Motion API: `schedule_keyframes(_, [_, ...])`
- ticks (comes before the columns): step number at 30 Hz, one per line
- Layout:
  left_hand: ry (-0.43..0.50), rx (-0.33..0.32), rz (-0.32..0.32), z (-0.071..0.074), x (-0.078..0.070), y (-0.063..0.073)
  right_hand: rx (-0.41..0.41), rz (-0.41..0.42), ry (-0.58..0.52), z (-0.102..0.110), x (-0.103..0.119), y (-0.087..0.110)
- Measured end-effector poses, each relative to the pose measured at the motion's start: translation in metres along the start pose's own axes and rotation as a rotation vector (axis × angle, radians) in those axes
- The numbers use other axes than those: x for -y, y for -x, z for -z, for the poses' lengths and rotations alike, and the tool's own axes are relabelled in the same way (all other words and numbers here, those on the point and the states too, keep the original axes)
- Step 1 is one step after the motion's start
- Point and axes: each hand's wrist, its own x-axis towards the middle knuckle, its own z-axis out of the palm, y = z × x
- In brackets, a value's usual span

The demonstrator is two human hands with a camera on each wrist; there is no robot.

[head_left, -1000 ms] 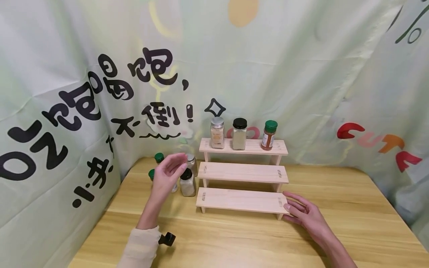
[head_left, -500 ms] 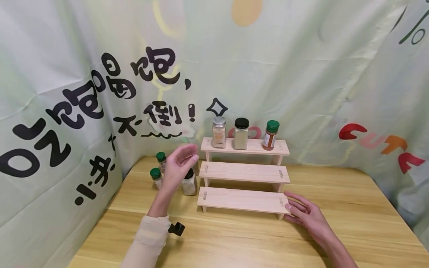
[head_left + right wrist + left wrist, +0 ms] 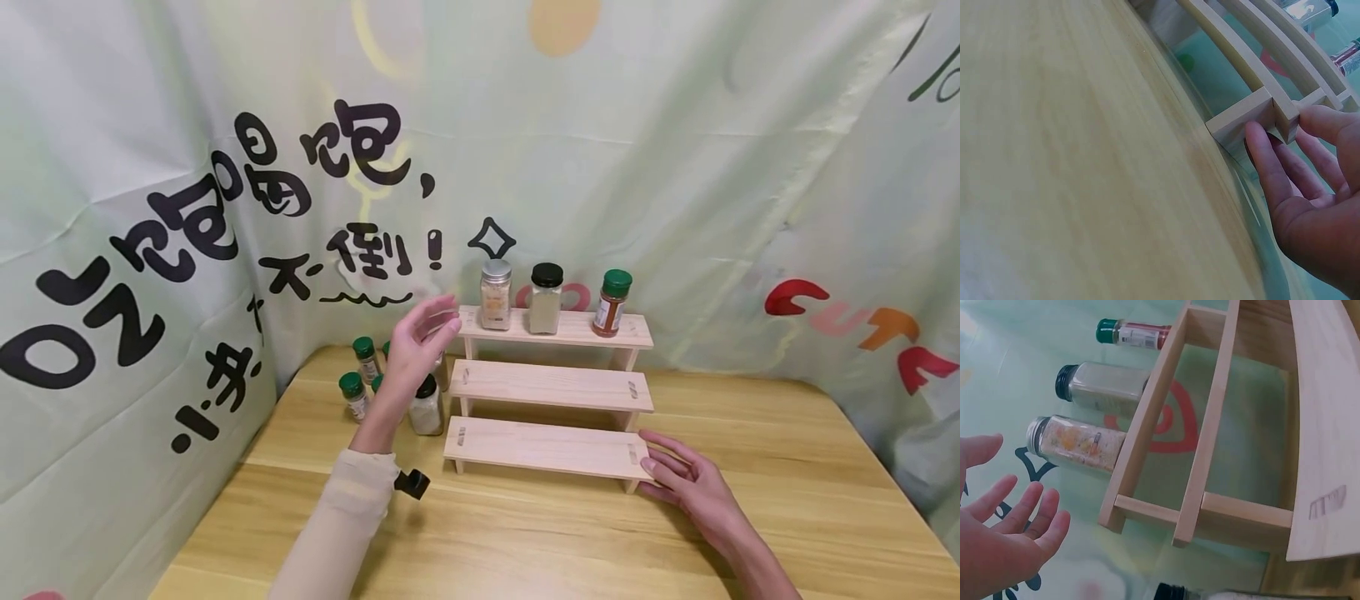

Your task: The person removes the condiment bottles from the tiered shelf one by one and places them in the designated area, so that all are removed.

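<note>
A pale wooden three-tier display rack (image 3: 551,385) stands on the table. On its top tier are a silver-capped jar (image 3: 496,297), a black-capped jar (image 3: 545,300) and a green-capped spice bottle (image 3: 612,304). My left hand (image 3: 422,342) hovers left of the top tier with fingers loosely bent and nothing in them; the left wrist view shows the fingers apart from the silver-capped jar (image 3: 1082,442). My right hand (image 3: 697,487) grips the right end of the bottom tier. In the right wrist view, its fingertips (image 3: 1259,134) touch the rack's end by the leg (image 3: 1244,115).
Left of the rack stand several more jars, including a black-capped one (image 3: 427,408) and green-capped bottles (image 3: 353,396); my left arm partly hides them. A printed cloth (image 3: 675,167) hangs behind the wooden table (image 3: 525,533).
My left hand has moved right and up, from over the jars on the table towards the top tier's left end, uncovering some green caps. The right hand stays at the rack.
</note>
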Motion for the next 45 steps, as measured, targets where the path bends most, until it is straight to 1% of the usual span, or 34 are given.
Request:
schedule_keyframes(9, [-0.003, 0.0, -0.009, -0.015, -0.004, -0.019, -0.007, -0.009, -0.007, 0.001, 0.0, 0.001])
schedule_keyframes(16, [0.028, 0.002, -0.02, -0.019, -0.004, -0.035, 0.0, -0.002, -0.009, 0.0, 0.001, 0.0])
schedule_keyframes(21, [-0.001, 0.01, -0.019, -0.019, -0.003, -0.043, 0.003, 0.003, -0.01, 0.0, 0.001, 0.0])
schedule_keyframes(25, [-0.016, 0.02, -0.001, -0.021, -0.003, -0.048, 0.004, -0.001, -0.012, 0.0, 0.0, 0.0])
schedule_keyframes(33, [-0.01, 0.037, 0.041, -0.031, -0.005, -0.058, -0.004, -0.012, -0.011, 0.0, 0.0, 0.0])
schedule_keyframes(36, [-0.006, 0.038, 0.043, -0.034, -0.004, -0.062, -0.002, -0.008, -0.014, -0.001, 0.0, 0.001])
schedule_keyframes(41, [-0.038, 0.033, 0.035, -0.04, -0.003, -0.068, 0.003, -0.004, -0.021, 0.0, -0.001, 0.0])
schedule_keyframes(45, [-0.043, 0.024, 0.028, -0.043, -0.002, -0.072, 0.002, -0.006, -0.022, 0.0, -0.001, 0.0])
